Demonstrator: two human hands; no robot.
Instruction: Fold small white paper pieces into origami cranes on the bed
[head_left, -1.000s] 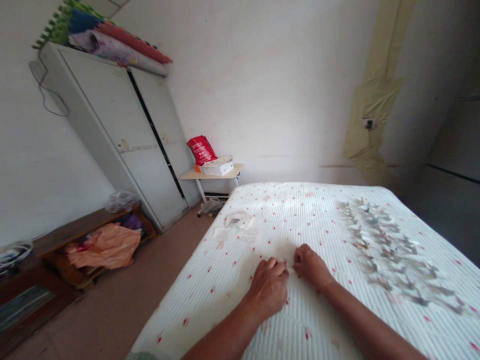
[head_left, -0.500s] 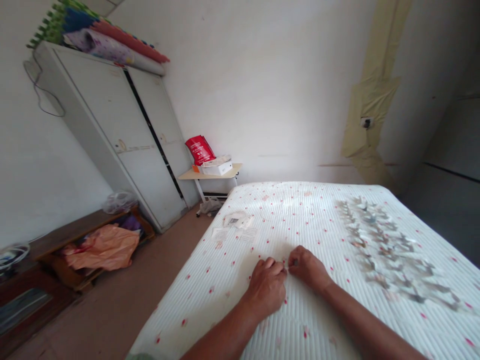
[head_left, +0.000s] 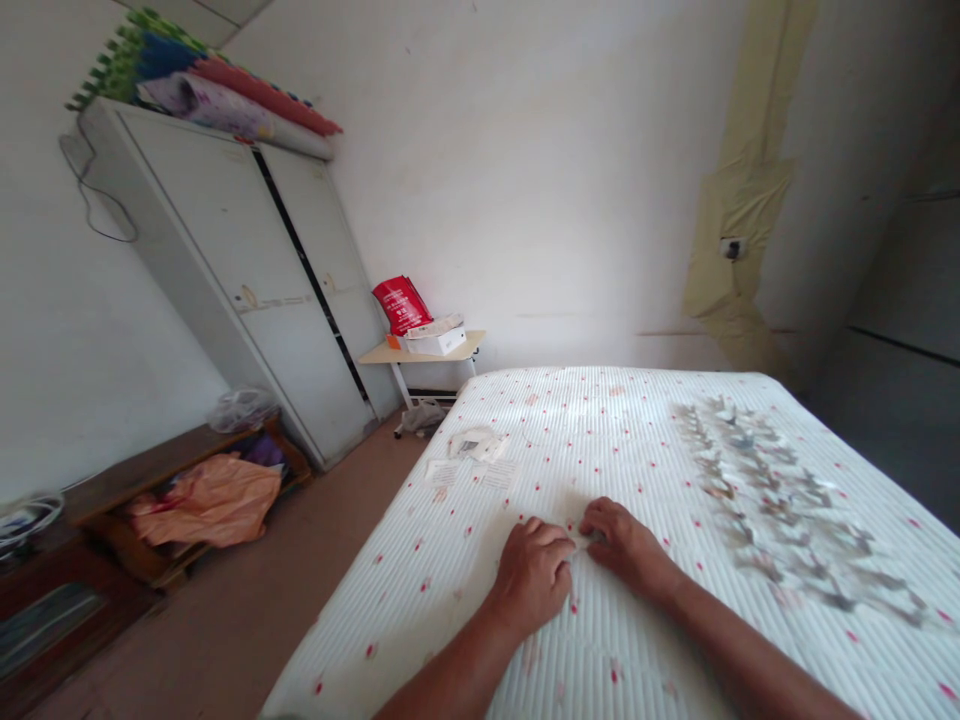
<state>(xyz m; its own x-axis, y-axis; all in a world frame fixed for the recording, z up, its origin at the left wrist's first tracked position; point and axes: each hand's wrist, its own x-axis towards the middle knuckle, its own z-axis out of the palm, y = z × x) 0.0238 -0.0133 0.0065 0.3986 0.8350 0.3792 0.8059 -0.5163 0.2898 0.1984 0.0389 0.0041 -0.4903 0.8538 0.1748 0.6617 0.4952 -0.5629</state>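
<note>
No lettering can be read: the red bag (head_left: 402,305) on the far side table (head_left: 382,353) is showing small white print, and the papers (head_left: 442,472) on the bed (head_left: 390,610) are carrying text too small to make out.

bedspread (head_left: 427,610): quilted ribbed cloth, matt | wardrobe (head_left: 217,240): painted metal, smooth | bench (head_left: 150,460): dark wood, satin

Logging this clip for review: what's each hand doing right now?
Left hand: closed, fingertips pinching a small folded white paper piece.
Right hand: closed, apparently pinching the same piece from the other side; it is small and partly hidden.
</note>
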